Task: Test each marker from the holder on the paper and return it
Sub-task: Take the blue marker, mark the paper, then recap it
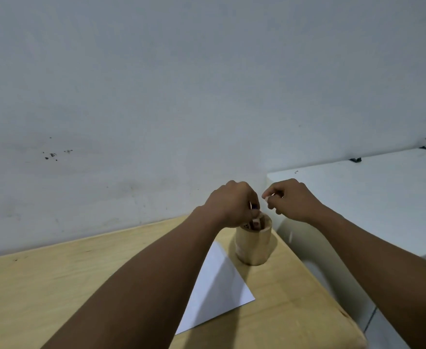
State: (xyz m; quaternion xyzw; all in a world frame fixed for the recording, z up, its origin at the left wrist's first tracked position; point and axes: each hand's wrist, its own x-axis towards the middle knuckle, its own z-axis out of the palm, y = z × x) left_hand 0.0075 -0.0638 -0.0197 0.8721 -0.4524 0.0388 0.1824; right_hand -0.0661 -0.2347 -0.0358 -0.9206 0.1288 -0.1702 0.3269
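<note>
Wall: pale, scuffed, behind a wooden tabletop [55, 285].
Paper [217, 285]: white sheet, flat, just beside the holder.
Left hand [232, 202]: fingers closed on a marker [255, 219] at the holder's mouth.
Holder [253, 244]: wooden cup, upright near the right edge.
Right hand [292, 200]: fingers pinched, possibly on a small pale object; unclear.
Handling: marker likely light, stiff, smooth; grip mid-barrel.

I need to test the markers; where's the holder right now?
In the head view, the wooden holder stands right of centre near the table's right edge, just beyond the paper, under the left hand.
</note>
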